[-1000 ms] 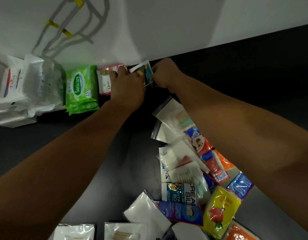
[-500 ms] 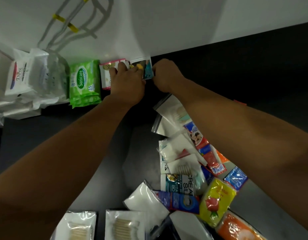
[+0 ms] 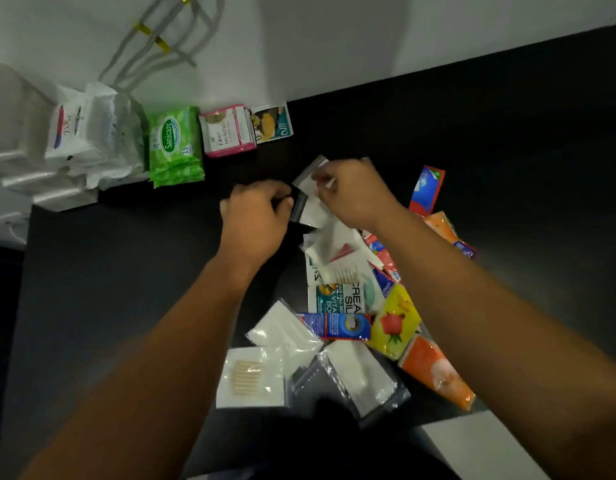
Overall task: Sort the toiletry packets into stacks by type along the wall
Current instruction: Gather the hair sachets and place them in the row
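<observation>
With the right grip (image 3: 358, 199), pinches a clear packet (image 3: 313, 209) at the far end of the loose pile (image 3: 348, 303), near the middle of the desk (image 3: 126, 271). Curls the left grip (image 3: 254, 223) against that packet's left edge; cannot tell whether pinching it. Lines up along the desk's far edge, against the wall (image 3: 334, 46), from the far-left corner: white Dove packs (image 3: 74, 133), green Sanicare stack (image 3: 175, 147), pink Dove sachets (image 3: 227, 133), teal sachet (image 3: 272, 123), each just beside the next.
</observation>
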`<state>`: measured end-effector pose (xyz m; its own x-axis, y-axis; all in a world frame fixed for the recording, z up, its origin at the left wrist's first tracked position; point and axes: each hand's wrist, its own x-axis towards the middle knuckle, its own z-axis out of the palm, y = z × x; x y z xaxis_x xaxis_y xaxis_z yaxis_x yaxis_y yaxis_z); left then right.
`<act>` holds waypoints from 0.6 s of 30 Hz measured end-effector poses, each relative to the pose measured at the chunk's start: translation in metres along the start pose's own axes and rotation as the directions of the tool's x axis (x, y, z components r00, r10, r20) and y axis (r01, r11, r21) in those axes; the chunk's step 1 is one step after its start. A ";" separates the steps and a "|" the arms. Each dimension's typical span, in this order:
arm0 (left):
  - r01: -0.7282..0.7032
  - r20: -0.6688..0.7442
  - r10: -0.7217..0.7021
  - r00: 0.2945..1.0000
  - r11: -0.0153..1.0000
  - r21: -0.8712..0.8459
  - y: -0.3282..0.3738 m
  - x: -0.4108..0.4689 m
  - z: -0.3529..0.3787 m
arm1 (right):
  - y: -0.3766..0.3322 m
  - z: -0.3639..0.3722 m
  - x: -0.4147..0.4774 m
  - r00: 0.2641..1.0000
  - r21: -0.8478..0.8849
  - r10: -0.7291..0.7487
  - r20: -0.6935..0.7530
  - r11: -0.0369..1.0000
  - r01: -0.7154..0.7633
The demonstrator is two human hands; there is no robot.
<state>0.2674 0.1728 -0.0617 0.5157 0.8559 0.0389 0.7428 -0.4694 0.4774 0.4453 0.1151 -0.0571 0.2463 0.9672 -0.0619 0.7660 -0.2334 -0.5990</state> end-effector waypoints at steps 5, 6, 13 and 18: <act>0.122 0.131 -0.100 0.986 0.978 -0.169 0.001 -0.059 0.011 | -0.005 0.012 -0.070 0.987 0.022 0.156 0.032 0.987 -0.157; 0.150 0.142 -0.127 0.982 0.974 -0.167 0.001 -0.068 0.013 | -0.005 0.016 -0.081 0.984 -0.008 0.177 0.024 0.984 -0.177; 0.302 0.318 -0.213 0.924 0.917 -0.262 0.006 -0.097 0.017 | -0.015 0.040 -0.126 0.975 -0.144 0.210 0.071 0.969 -0.199; 0.540 0.487 -0.334 0.807 0.751 -0.380 0.016 -0.089 0.017 | -0.023 0.047 -0.136 0.968 -0.118 0.250 0.017 0.962 -0.246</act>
<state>0.2408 0.0850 -0.0722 0.3757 0.7420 -0.5552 0.6743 0.1921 0.7130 0.3664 -0.0067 -0.0720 0.4201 0.8796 -0.2229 0.7461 -0.4747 -0.4670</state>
